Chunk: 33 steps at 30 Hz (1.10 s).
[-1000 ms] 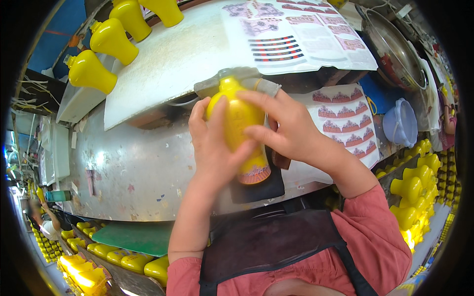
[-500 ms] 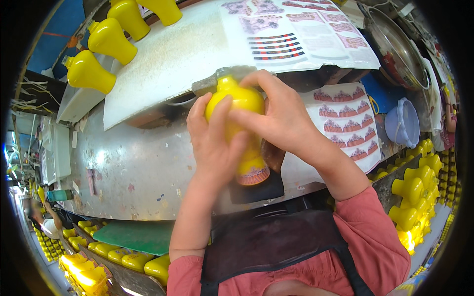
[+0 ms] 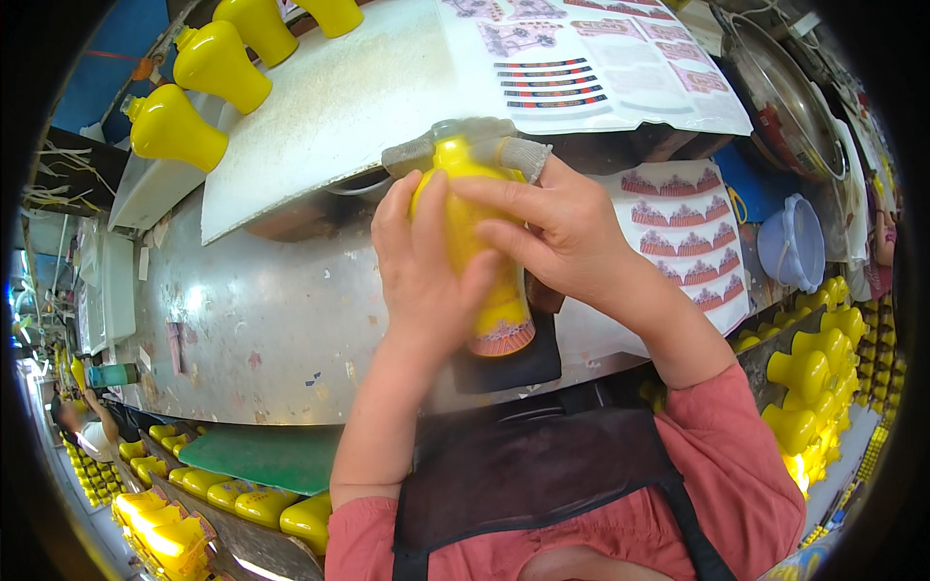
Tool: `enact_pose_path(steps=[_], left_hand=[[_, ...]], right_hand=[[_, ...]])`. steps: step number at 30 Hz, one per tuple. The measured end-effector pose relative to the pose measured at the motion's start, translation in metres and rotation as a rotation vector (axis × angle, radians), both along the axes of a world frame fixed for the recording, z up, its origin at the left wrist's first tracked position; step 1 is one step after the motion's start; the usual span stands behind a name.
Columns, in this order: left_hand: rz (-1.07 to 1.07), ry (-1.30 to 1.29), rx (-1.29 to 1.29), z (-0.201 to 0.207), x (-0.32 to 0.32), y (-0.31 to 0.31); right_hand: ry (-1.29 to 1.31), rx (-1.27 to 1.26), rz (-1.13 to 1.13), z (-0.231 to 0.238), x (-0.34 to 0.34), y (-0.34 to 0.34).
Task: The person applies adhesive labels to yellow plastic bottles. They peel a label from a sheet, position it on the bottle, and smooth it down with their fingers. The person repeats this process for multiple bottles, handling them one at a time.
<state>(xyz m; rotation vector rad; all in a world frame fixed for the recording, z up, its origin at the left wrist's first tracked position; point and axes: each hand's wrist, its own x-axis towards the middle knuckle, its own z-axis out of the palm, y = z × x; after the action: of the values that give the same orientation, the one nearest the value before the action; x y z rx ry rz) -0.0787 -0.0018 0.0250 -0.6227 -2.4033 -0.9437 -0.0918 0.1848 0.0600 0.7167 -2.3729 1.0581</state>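
Right hand (image 3: pixel 581 228) uncurled — fingers parted on yellow bottle (image 3: pixel 508 295); left grip (image 3: pixel 423 269) curled round it; contents — can't tell

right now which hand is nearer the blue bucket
Right: the right hand is at the right side of the yellow bottle, across the printed sheet from the blue bucket; the left hand is at the bottle's left, farther away.

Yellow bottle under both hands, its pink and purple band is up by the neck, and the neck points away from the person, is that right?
Not quite: in the head view, the pink and purple band is near the base of the yellow bottle, not the neck. The rest is right.
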Motion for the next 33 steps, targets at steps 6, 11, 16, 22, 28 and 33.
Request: enact_pose_path(steps=[6,11,16,22,28,33], left_hand=[[0.018,0.023,-0.012,-0.001,0.001,0.001],[-0.065,0.027,0.033,-0.01,-0.007,-0.007],[-0.204,-0.071,0.287,-0.021,-0.001,-0.012],[-0.169,-0.018,0.141,-0.025,0.002,-0.01],[-0.153,0.003,0.11,-0.024,0.002,-0.01],[-0.149,0.007,0.085,-0.023,0.001,-0.011]], right_hand=[[0.107,0.167,-0.057,-0.006,0.001,0.002],[-0.102,0.047,-0.012,-0.008,-0.003,0.011],[-0.468,-0.158,0.047,-0.016,0.016,0.02],[-0.382,-0.104,0.033,-0.033,0.025,0.017],[-0.383,-0.099,0.038,-0.036,0.023,0.018],[-0.387,-0.092,0.043,-0.035,0.023,0.018]])
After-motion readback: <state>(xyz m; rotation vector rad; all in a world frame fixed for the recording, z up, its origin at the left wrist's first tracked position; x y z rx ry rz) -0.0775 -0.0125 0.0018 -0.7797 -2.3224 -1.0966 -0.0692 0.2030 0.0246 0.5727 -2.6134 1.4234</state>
